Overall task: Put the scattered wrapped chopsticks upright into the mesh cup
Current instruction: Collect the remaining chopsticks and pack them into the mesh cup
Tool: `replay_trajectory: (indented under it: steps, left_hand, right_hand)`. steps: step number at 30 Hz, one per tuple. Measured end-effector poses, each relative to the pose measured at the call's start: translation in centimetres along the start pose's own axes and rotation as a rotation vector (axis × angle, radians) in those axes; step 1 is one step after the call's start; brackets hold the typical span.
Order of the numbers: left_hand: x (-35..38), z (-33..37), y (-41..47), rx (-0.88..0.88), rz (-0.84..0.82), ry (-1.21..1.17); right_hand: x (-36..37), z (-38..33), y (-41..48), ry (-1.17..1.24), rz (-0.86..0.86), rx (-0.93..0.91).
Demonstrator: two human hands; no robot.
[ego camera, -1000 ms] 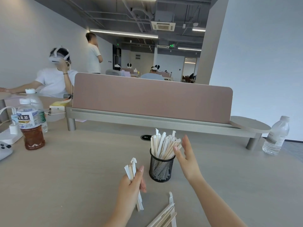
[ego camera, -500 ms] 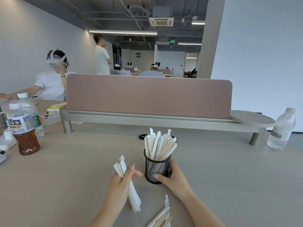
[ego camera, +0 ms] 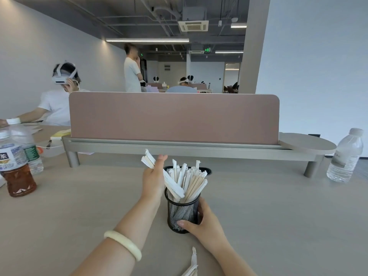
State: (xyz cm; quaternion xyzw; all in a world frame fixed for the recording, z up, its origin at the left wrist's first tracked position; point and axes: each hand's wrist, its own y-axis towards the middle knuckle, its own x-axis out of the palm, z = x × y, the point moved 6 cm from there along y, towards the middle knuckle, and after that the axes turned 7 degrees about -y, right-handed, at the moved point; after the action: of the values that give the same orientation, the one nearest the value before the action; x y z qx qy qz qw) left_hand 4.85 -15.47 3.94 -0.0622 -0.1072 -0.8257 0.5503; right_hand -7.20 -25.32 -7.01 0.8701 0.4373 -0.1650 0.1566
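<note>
Since half a second ago my left hand (ego camera: 153, 176) has risen from beside the black wire-mesh cup (ego camera: 182, 214) to above its rim, carrying a small bundle of white paper-wrapped chopsticks (ego camera: 169, 181) that now slants down to the right, lower ends dipping into the cup's mouth. That hand is closed around the bundle's upper part, thumb side hidden behind it. My right hand (ego camera: 203, 222) is wrapped around the cup's lower wall on the near right, thumb across the mesh, steadying it on the pale wooden table (ego camera: 268, 212). The cup is already crowded with upright wrapped chopsticks (ego camera: 189, 176). A few loose wrapped pairs (ego camera: 192, 263) lie on the table at the near edge.

I judge these light, stiff along their length, with thin, slippery sleeves that can slide or tear; pinching mid-length to upper third keeps them together, and the light cup could tip without my holding it.

Far left, a brown tea bottle (ego camera: 15, 166) carries a label with the character 茶; the rest is unreadable. The clear water bottle (ego camera: 345, 156) on the far right has a label too small to read.
</note>
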Motion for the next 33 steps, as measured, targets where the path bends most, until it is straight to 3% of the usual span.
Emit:
replay_trajectory:
  steps: [4, 9, 16, 20, 23, 25, 28, 33]
  left_hand:
    - [0.0, -1.1, 0.3, -0.039, -0.059, 0.166]
    - [1.1, -2.9, -0.1, -0.016, -0.331, 0.306]
    - [1.0, -4.5, 0.1, -0.099, -0.455, 0.382]
    - [0.1, -2.2, 0.2, -0.011, -0.304, 0.291]
    - [-0.2, 0.6, -0.4, 0.269, -0.212, 0.308]
    - [0.3, 1.3, -0.8, 0.420, -0.272, 0.476]
    - [0.9, -0.4, -0.5, 0.415, -0.418, 0.723]
    - [0.3, -0.5, -0.4, 0.450, -0.374, 0.675]
  right_hand:
    - [-0.1, 0.1, 0.0, 0.005, -0.001, -0.003]
    - [0.0, 0.1, 0.0, 0.000, 0.004, -0.010]
    - [0.1, 0.4, 0.1, 0.010, -0.008, -0.005]
    - [0.1, 0.4, 0.2, -0.001, -0.003, 0.004]
    - [0.0, 0.4, 0.2, 0.000, -0.005, 0.005]
    - [-0.1, 0.4, 0.2, 0.002, -0.006, 0.003]
    - [0.0, 0.5, 0.2, -0.007, -0.002, 0.003]
    - [0.0, 0.4, 0.3, -0.006, -0.002, -0.014]
